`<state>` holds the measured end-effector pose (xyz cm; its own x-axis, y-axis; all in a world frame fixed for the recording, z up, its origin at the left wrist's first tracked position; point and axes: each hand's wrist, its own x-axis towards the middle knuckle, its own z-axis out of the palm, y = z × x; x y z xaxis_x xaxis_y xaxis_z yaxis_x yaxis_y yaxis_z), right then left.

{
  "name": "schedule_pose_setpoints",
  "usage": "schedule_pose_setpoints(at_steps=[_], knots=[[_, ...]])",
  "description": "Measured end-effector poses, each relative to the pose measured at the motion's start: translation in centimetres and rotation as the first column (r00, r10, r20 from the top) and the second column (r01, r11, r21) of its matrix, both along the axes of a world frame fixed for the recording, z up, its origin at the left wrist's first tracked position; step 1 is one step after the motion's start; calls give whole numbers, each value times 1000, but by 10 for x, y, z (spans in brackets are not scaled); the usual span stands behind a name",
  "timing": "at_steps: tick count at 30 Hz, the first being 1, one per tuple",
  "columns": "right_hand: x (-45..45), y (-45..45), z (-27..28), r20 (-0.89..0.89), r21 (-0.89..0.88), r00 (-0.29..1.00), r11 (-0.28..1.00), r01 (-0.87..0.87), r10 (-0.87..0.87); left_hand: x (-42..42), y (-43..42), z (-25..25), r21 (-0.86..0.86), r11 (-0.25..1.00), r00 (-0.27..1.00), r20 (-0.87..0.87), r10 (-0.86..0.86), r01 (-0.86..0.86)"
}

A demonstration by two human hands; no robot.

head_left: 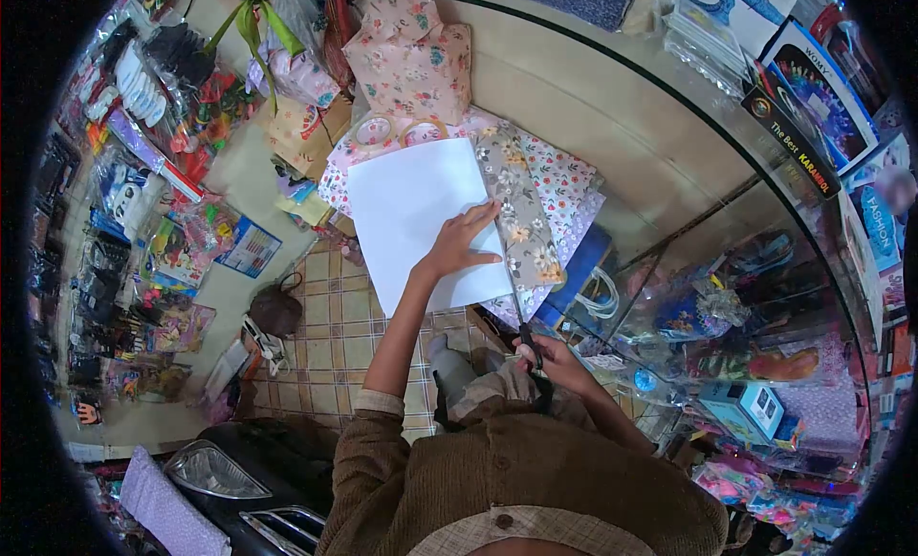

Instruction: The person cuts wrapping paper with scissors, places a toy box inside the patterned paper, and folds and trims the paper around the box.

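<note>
A white sheet of paper (406,207) lies over several floral sheets in the middle of the view. My left hand (462,242) rests flat on its right part, fingers spread and holding nothing. Along the right edge of the white sheet runs a grey floral paper (521,217) with white and orange flowers. My right hand (557,358) is closed around the black handles of a pair of scissors (526,338). Their blades point away from me, at the lower end of the border between white sheet and grey paper. How far the blades are apart cannot be made out.
Two tape rolls (373,130) lie beyond the white sheet, near a pink floral wrapped parcel (411,64). A curved glass counter edge (660,83) arcs around the right side. Packaged goods hang at left. A motorbike headlight (215,468) sits at lower left.
</note>
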<state>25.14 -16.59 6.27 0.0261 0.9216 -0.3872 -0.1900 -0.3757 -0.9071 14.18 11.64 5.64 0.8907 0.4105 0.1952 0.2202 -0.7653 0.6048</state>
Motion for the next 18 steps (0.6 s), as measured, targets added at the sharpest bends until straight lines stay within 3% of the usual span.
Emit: schedule_pose_setpoints(at_steps=[2,8,18], knots=[[2,0,-2,7,0,1000,1000,-15,15,-1,2,-3,-76,997,1000,-10,-18,17],[4,-4,-2,-5,-2,997,998,-71,71,-5,-1,1,19,998,992,-111,-54,56],[0,-6,-16,22,21,999,999,-39,39,-6,-1,7,1,998,985,-163,-63,64]])
